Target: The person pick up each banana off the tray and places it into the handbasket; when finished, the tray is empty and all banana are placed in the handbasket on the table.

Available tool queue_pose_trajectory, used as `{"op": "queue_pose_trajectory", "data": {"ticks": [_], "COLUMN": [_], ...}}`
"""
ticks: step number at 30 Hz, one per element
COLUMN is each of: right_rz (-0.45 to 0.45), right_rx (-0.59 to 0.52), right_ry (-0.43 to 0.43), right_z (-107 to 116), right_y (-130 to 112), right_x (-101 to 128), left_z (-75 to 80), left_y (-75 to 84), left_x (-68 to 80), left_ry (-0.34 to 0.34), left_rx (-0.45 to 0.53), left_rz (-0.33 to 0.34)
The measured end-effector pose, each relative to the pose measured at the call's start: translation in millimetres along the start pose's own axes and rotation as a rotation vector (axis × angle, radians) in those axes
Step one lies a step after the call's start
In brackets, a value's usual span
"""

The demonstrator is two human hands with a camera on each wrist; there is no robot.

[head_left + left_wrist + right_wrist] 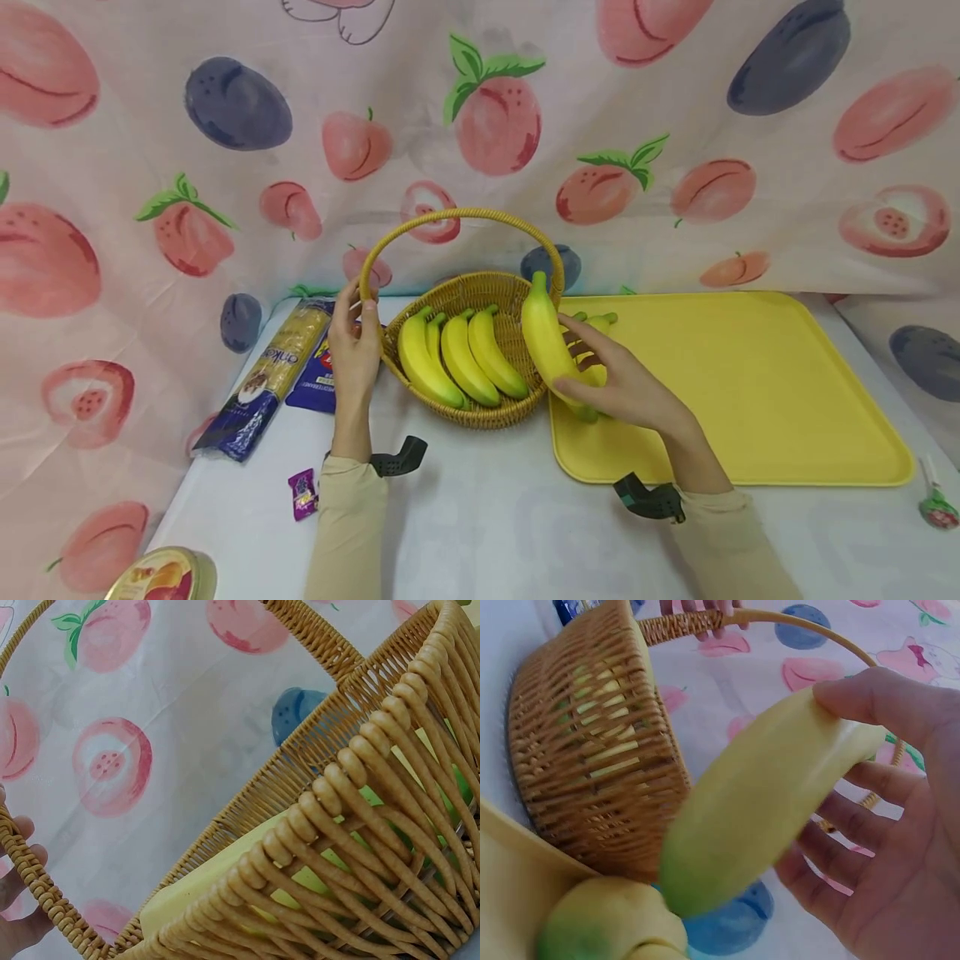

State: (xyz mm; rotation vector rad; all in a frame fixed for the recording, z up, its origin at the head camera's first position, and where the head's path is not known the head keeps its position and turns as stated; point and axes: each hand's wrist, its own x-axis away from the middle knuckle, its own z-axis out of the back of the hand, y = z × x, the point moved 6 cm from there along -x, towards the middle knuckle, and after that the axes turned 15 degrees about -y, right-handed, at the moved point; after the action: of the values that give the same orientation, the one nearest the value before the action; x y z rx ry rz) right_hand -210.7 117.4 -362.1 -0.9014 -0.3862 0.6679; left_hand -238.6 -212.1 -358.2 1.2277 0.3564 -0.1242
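Note:
My left hand (356,342) grips the left side of the handle of a woven wicker basket (491,419). In the left wrist view, its fingers (21,826) show at that handle's lower end. Several yellow bananas with green tips lie side by side in the basket, one of them a banana (480,360) near the middle. My right hand (630,387) holds another banana (546,333) upright at the basket's right rim. The right wrist view has the thumb on one side of this banana (757,795) and the fingers on the other. Behind the right hand, more bananas (602,322) lie on the tray, partly hidden.
A yellow tray (750,392) stands right of the basket. To the left are a pasta packet (266,375), a blue packet (315,387) and a purple-wrapped candy (303,494). A round tin (157,575) sits front left, a lollipop (937,508) far right. Fruit-print cloth (465,183) hangs behind.

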Motion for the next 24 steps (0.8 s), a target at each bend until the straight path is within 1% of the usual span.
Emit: {"op": "queue_pose_trajectory", "data": {"ticks": [4, 10, 13, 15, 17, 20, 24], "right_rz": [-0.007, -0.019, -0.05, -0.09, -0.135, -0.2, -0.232], "right_rx": [0.008, -0.068, -0.117, -0.128, -0.124, -0.079, -0.043], "right_ry": [0.005, 0.003, 0.002, 0.001, -0.005, -0.017, -0.057], "right_z": [-3.7, -13.2, -17.8, -19.9, -20.9, -20.9, -20.9], "right_y": [-1.0, -1.6, -1.5, -2.3, -3.9, -7.2, -9.9], "right_x": [-8.2, -25.6, -35.1, -41.6, -48.8, -60.4, -78.1], "left_z": [0.1, 0.8, -0.9, -1.3, -0.9, 0.0, 0.1], "left_y": [0.5, -0.3, -1.6, -2.9, -3.7, -3.6, -1.6], "left_x": [-1.1, 0.7, 1.6, 2.2, 2.5, 2.2, 1.1], "left_ry": [-0.005, -0.005, -0.011, -0.011, -0.006, 0.001, -0.006], "left_rx": [0.0, 0.006, 0.011, 0.012, 0.014, 0.011, 0.008], "left_rz": [-0.011, -0.013, -0.004, 0.009, 0.017, 0.022, 0.017]}}
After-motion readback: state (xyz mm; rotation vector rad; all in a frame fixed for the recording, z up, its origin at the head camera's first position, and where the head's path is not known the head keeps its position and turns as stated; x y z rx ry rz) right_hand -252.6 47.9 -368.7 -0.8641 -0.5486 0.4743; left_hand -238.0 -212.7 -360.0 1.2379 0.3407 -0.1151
